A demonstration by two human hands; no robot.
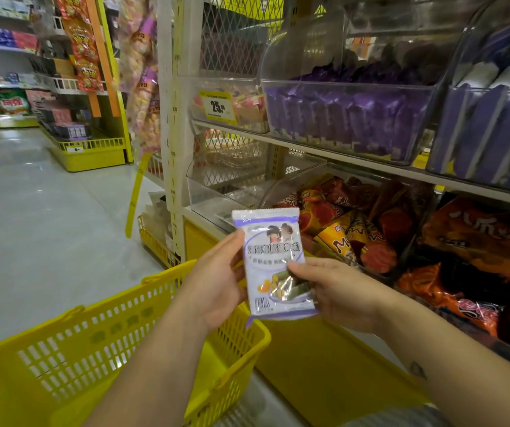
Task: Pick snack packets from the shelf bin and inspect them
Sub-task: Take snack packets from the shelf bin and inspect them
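I see one white and purple snack packet (pixel 273 263) held upright between two hands, near the middle, in front of the low shelf. The left hand (pixel 216 282) grips its left edge, with the thumb on the front. The right hand (pixel 337 291) pinches the lower right part, thumb on the front and fingers behind. A yellow basket (pixel 93 349) is below, on the near left. Far right, a clear bin (pixel 340 87) holds purple packets, and under it lie orange packets (pixel 355 229).

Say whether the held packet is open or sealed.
Sealed, as far as shown: the packet has an intact top crimp, no tear visible. Left hand and right hand cover its sides.
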